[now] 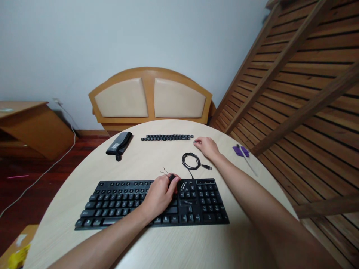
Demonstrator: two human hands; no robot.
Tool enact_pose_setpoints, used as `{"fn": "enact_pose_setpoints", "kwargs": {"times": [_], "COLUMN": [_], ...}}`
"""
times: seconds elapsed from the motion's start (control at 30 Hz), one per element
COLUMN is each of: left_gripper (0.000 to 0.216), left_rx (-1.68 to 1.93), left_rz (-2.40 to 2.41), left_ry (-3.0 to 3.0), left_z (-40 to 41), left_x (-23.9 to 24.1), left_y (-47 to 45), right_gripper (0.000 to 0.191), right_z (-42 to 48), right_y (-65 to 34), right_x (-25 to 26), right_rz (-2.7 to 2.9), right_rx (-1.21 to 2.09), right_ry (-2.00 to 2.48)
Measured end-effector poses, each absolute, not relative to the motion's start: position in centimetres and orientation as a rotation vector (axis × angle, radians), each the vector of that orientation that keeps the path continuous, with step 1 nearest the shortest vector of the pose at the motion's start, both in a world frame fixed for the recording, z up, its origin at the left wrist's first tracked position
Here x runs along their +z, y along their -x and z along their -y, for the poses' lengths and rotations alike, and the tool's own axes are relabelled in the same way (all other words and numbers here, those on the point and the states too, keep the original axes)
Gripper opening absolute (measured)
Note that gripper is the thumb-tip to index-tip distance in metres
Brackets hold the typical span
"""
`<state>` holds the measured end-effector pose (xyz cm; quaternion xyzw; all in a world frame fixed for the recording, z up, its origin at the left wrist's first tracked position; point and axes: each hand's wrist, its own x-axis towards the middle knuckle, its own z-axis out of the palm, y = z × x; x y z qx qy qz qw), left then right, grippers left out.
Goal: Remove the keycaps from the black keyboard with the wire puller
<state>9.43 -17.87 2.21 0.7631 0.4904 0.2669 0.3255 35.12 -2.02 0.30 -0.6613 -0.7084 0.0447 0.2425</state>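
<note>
A black keyboard [117,204], likely stiff and best held by its edges, lies lengthwise, left to right, on the bench [157,157]; the left hand [159,191] has its grip closed around a light-looking wire puller [172,177], pointing away and leftward; the right hand [206,147] pinches an apparent keycap [194,143], probably light, slippery.

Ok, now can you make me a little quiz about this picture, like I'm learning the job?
1. True or false: the left hand holds a black-handled tool with thin wires.
2. Which is nearest the right hand?
a) purple pieces
b) loose keycaps
c) dark pouch
3. Fill in: the coiled cable lies on the table between the loose keycaps and the ____.

Key: 1. True. 2. b. 3. keyboard.
</note>
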Motion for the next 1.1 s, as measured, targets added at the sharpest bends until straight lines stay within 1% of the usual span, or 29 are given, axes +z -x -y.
{"fn": "enact_pose_setpoints", "kwargs": {"times": [0.2,0.5,1.1], "left_gripper": [0.037,0.037,0.037], "left_rx": [0.712,0.712,0.722], "left_rz": [-1.292,-1.282,-1.275], "left_ry": [-1.998,-1.993,-1.996], "left_z": [17.9,17.9,17.9], "left_x": [2.3,2.4,2.4], "left_y": [-9.5,-9.5,-9.5], "right_gripper": [0.024,0.029,0.030], "right_z": [-0.2,-0.7,-1.0], "right_y": [-35.4,-34.8,-34.6], "right_x": [-0.9,-2.2,-2.6], "right_rz": [1.893,1.852,1.896], "right_rx": [0.084,0.011,0.015], "right_ry": [1.867,1.833,1.733]}}
